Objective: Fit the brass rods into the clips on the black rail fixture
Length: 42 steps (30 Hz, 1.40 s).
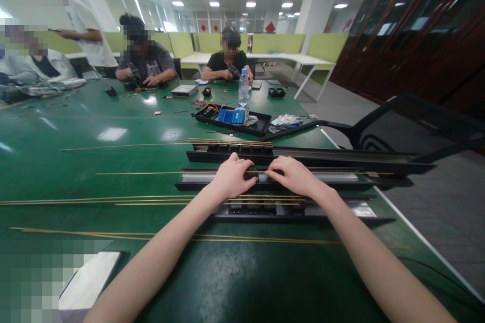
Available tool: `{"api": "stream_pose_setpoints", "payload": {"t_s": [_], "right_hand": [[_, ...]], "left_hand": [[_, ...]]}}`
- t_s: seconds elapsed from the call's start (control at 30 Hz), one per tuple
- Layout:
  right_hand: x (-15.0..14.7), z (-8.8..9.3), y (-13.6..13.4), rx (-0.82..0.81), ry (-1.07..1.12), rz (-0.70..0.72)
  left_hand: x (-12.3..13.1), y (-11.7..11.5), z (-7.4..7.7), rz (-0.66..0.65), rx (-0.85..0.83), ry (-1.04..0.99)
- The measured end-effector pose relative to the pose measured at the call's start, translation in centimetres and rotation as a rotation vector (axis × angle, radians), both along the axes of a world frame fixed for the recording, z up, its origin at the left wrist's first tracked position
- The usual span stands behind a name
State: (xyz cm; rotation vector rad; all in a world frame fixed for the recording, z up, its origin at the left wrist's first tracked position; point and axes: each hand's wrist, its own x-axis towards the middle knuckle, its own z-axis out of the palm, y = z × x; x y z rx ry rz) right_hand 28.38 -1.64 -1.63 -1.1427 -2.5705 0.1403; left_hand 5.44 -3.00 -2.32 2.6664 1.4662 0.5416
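My left hand [234, 177] is closed around a small black block [250, 173] over the middle black channel [197, 184]. A long thin brass-coloured rod [151, 173] runs lengthwise above that channel and reaches the block. Just to the right, my right hand [291, 175] pinches the rod, its fingers curled; a dark piece shows under them, partly hidden. In the near channel [326, 219], several black blocks [252, 208] sit in a row, with brass rods [159, 198] across them. The far channel [341, 158] also holds black blocks [242, 148] with rods on top.
Loose rods [242, 237] lie on the green table [212, 282] close to me. Beyond the channels stand a black tray [261, 123] with blue packs, a water bottle [243, 90] and gloves [286, 122]. Several people sit or stand around the table. A chair [409, 126] is at the right.
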Motion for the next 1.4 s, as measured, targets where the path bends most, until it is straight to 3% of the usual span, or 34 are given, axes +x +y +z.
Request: {"api": "stream_pose_setpoints", "payload": {"t_s": [0.83,1.4], "right_hand": [[1.7,-0.3,0.4,-0.087,0.084,0.040],[2.3,-0.3,0.3,-0.134,0.117,-0.005]], "left_hand": [[0.0,0.0,-0.2,0.001,0.011,0.002],[0.0,-0.1,0.2,0.003,-0.013,0.007]]}}
